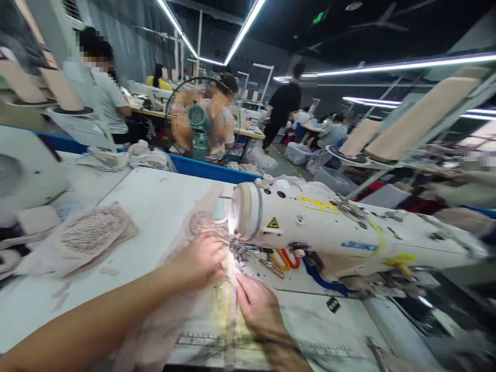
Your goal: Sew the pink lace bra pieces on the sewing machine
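A wide, flat white table holds a long, round, white metal sewing machine, and a thin, see-through, pale pink cloth lies under its lit needle end. Some cloth is past that end and a lot is on the near side, so I think the work is partway along, with the near part left to do; the stitches are too blurry to count. A pile of pale pink, lacy cloth pieces sits over to the left, but I can't tell if those are done. The person's bare left hand rests on the cloth with bent fingers, right by the needle end. The bare right hand is nearer the person, its fingers close together by a cloth edge. I can't tell if either one is pinching. Now the writing: a long black ruler line runs by the table's front, too blurry to read. A yellow oblong label on the machine is too small to read. Big blue letters look like JUKI. Near the lit end is a small yellow triangle sticker with a black picture.
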### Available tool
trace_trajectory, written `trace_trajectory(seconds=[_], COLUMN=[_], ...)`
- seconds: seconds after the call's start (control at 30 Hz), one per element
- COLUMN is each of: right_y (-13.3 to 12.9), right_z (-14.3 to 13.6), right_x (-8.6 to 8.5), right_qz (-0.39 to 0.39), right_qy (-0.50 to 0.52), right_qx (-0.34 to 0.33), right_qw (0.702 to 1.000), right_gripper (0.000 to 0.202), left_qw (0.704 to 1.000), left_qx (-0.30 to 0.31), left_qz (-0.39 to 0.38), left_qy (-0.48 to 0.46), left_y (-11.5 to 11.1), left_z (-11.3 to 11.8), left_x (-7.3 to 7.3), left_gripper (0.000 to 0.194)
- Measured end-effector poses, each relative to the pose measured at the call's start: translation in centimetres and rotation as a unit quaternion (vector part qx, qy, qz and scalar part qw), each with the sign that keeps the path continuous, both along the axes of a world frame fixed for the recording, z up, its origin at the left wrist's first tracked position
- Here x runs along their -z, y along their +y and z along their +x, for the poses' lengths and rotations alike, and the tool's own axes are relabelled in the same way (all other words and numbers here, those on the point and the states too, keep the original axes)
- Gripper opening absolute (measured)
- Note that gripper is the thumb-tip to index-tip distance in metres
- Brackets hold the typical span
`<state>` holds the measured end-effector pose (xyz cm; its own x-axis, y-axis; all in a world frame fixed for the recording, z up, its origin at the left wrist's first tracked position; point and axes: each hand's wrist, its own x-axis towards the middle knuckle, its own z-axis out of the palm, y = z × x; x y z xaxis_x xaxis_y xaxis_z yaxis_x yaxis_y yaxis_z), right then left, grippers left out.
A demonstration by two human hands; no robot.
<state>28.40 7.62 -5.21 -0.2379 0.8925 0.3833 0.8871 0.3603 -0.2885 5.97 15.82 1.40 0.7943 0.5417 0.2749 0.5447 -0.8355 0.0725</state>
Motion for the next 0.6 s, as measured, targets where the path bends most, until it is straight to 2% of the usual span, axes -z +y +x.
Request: trace_trajectory(seconds=[0.07,0.1,0.2,0.23,0.3,0.43,0.53,0.6], right_y=[0.0,0.0,0.3,0.3,0.4,0.3,0.1,0.0], right_z=[0.3,0.4,0.8,0.9,1.0,0.8,0.3,0.0], right_x=[0.5,0.8,1.6,1.6,1.5,0.4,-0.6,-1.0], right_qz=[-0.032,-0.053,-0.091,-0.101,-0.126,-0.163,-0.174,-0.183], right_qy=[-0.005,-0.012,-0.019,-0.019,-0.022,-0.021,-0.011,-0.001], right_qx=[0.003,0.006,0.013,0.017,0.015,0.005,0.025,0.031], right_qw=[0.999,0.999,0.996,0.995,0.992,0.986,0.984,0.983], right_gripper=[0.044,0.045,0.049,0.051,0.053,0.054,0.057,0.056], left_qw=[0.999,0.998,0.992,0.984,0.972,0.941,0.895,0.863], left_qx=[-0.007,-0.01,-0.102,-0.162,-0.229,-0.336,-0.446,-0.503], left_qz=[-0.011,-0.01,-0.012,-0.017,-0.011,-0.002,0.0,-0.022], left_qy=[0.034,0.056,0.076,0.067,0.057,0.029,0.018,0.029], left_y=[-3.3,-4.4,-5.0,-4.5,-2.8,0.8,3.2,4.4], left_z=[-0.7,-1.2,-3.3,-4.3,-6.6,-12.4,-17.6,-20.8], left_x=[0.2,0.5,1.0,0.9,0.1,-3.3,-5.7,-6.4], left_gripper=[0.056,0.058,0.035,0.029,0.03,0.039,0.029,0.033])
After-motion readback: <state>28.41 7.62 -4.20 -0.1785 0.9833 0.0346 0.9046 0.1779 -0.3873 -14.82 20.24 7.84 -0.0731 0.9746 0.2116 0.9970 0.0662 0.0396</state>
